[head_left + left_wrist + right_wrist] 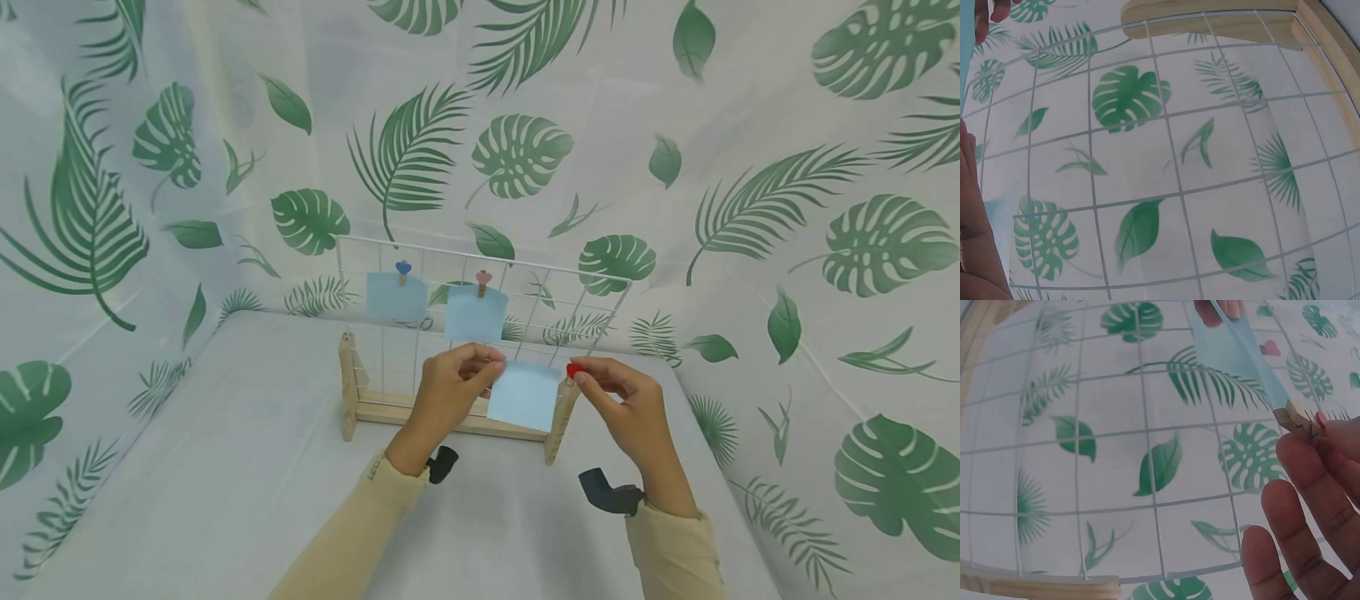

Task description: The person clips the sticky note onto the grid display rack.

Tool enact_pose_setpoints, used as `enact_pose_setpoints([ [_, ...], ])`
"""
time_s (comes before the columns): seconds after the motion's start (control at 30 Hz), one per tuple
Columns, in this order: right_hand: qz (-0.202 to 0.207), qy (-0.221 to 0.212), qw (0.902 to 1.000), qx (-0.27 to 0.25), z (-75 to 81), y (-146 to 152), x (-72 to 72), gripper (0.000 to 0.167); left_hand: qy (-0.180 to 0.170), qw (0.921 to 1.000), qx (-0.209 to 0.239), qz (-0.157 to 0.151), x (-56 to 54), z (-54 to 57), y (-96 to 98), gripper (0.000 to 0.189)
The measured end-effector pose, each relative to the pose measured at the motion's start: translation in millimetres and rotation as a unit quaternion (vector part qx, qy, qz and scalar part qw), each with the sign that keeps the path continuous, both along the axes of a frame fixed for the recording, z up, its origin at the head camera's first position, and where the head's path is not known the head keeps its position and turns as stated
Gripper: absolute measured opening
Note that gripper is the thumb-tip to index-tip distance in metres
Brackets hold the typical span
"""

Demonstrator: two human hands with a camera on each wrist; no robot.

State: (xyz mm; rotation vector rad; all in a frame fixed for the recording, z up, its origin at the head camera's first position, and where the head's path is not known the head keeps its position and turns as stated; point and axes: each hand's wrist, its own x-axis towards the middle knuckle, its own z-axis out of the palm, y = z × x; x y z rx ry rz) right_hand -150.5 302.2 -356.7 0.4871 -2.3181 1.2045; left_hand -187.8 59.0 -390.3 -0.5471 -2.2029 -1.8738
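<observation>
A light blue square of paper point(525, 396) is held in front of the wire grid rack point(450, 253). My left hand point(453, 392) pinches it near the upper left corner. Between thumb and forefinger, my right hand point(630, 404) pinches a small wooden clothespin point(1296, 419) with a red heart point(574, 371) on it. In the right wrist view the clothespin's tip is right at the paper's edge, and the other fingers are spread. The left wrist view catches only part of the left fingers point(975, 237), beside the wires.
Two more blue papers hang on the grid, one point(396, 302) under a blue heart clothespin point(403, 268), one point(476, 318) under a pink heart clothespin point(483, 278). Wooden feet point(348, 392) carry the rack on a white table point(247, 467). Leaf-patterned cloth point(525, 158) hangs behind.
</observation>
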Motion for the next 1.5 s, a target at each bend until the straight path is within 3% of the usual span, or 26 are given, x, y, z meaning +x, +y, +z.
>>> enact_pose_setpoints([
  [0.33, 0.012, 0.001, 0.9999, -0.002, 4.6, 0.3, -5.7, 0.018, 0.038, 0.9991, -0.02, -0.001, -5.3, 3.6, 0.4, 0.011],
  [0.87, 0.002, -0.041, 0.9992, 0.003, 19.5, -1.6, -17.1, 0.018, 0.093, 0.9953, -0.026, 0.01, -14.0, 3.3, 6.8, 0.009],
  [1.1, 0.004, -0.045, 0.9989, 0.01, 23.9, 0.8, -23.0, 0.018, 0.098, 0.9948, -0.023, 0.01, -19.4, 4.7, 9.6, 0.009],
  [1.5, 0.006, -0.065, 0.9978, 0.014, 28.2, 1.9, -26.1, 0.016, 0.094, 0.9951, -0.023, 0.019, -19.0, 8.4, 13.2, 0.009],
])
